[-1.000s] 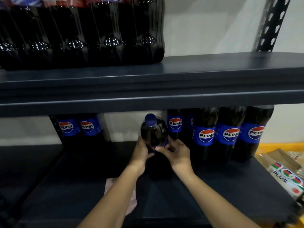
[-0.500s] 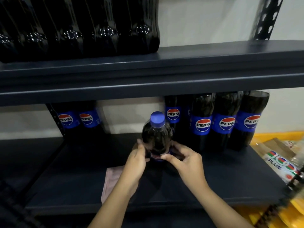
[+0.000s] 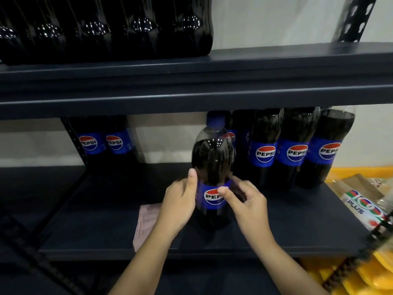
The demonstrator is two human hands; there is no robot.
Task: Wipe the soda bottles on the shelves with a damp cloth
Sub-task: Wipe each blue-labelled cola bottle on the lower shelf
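While the upper shelf (image 3: 276,90) hangs low over the lower shelf (image 3: 95,220), bare board lies left of my bottle (image 3: 212,167), with the row of bottles (image 3: 295,150) just right. It stands upright near the front edge, blue-capped, cola dark; left hand (image 3: 178,203) and right hand (image 3: 246,205) grip its label, pink cloth (image 3: 146,220) beside.
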